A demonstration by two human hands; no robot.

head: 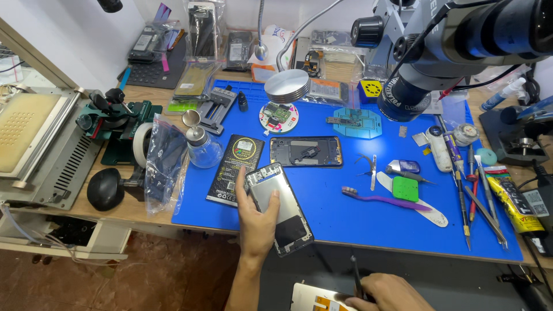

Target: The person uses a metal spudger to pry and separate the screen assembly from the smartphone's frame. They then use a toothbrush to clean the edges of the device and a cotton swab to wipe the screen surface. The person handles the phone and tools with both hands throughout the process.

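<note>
Head camera view, looking down at a phone-repair bench. Nearest, at the bottom edge, the right hand (385,292) is closed around a thin dark tool (356,276), held over a pale panel with an orange flex strip (315,298). Just beyond, the left hand (257,222) reaches onto the blue work mat (345,222) and grips an opened phone body (279,207) — thumb across its silvery inner plate, fingers along its left edge. The phone body lies tilted on the mat's near-left part.

Touching its far-left edge is a flat black battery (234,168) with a round green-and-white label near the top and white printed patches at the bottom. Behind lies a second dark phone frame (306,151). To the right — a purple toothbrush (377,199), a green square pad (405,188), tweezers (373,171) and a yellow tube of glue with a red end (514,203).

Left of the mat, a clear plastic bag holding dark parts (164,164) stands beside a small glass bottle (203,147). Farthest back, more clear bags of parts (201,29) lean against the wall, and a small yellow box with a black symbol (371,89) sits by the microscope (438,52).
</note>
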